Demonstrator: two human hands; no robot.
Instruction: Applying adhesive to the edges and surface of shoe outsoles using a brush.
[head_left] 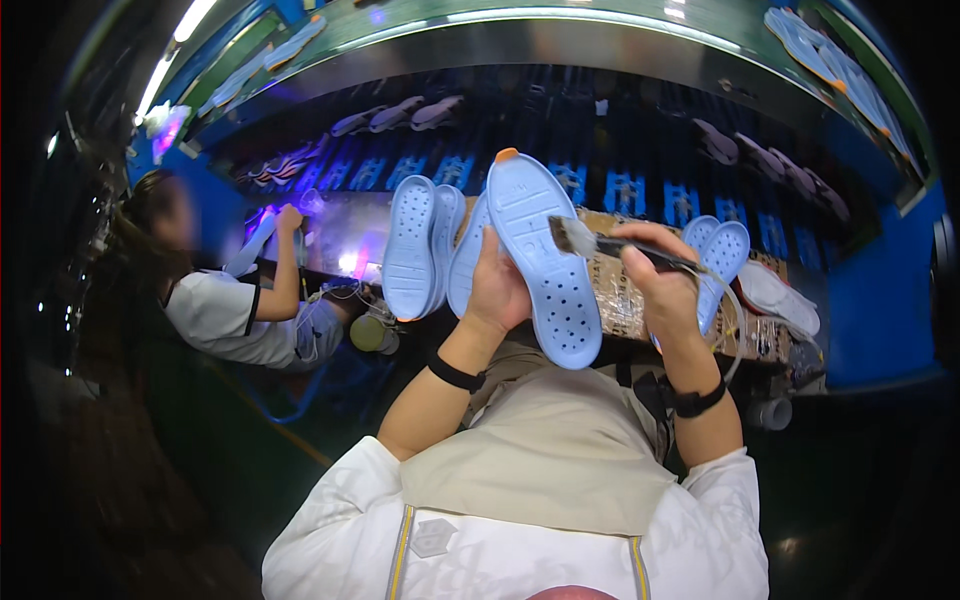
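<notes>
Blue shoe sole (540, 262) is clamped upright in the left hand (497, 290), fingers closed around its edge. Right hand (662, 285), just right of the sole, is closed on a black-handled brush (610, 243); its bristles touch the sole's face. More blue soles (420, 245) stand left of the sole; a cardboard box (625, 300) sits behind it.

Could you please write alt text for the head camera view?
A person's left hand holds up a light blue shoe sole while the right hand touches a small brush to it. More blue soles stand behind; a co-worker sits left.
</notes>
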